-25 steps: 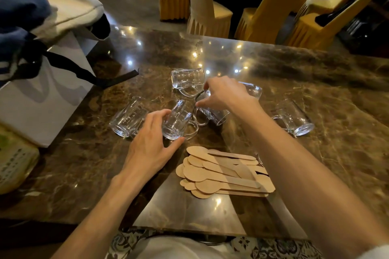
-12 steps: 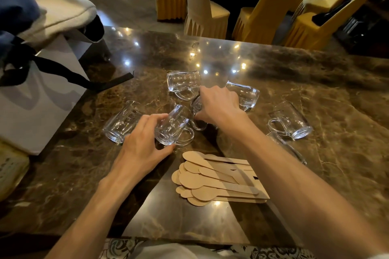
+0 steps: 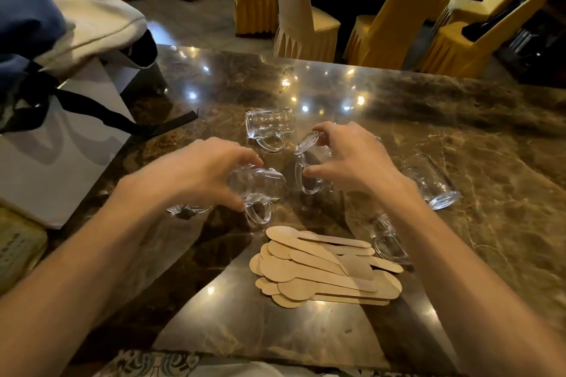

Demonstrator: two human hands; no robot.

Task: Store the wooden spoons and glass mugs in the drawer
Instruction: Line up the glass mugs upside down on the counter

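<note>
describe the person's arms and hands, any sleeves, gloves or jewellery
The left forearm and right forearm are bare as far as the frame edges, with no sleeves in view. The left hand and right hand show no gloves, rings, watch or bracelet. A patterned garment shows at the bottom edge.

Pale flat wooden spoons (image 3: 324,269) are lying piled on the table (image 3: 490,131), bowls leftward, while clear glass mugs (image 3: 269,125) are lying sideways beyond, the left mug (image 3: 260,184) being gripped by the left hand (image 3: 190,174), the middle mug (image 3: 312,159) by the right hand (image 3: 352,156).
</note>
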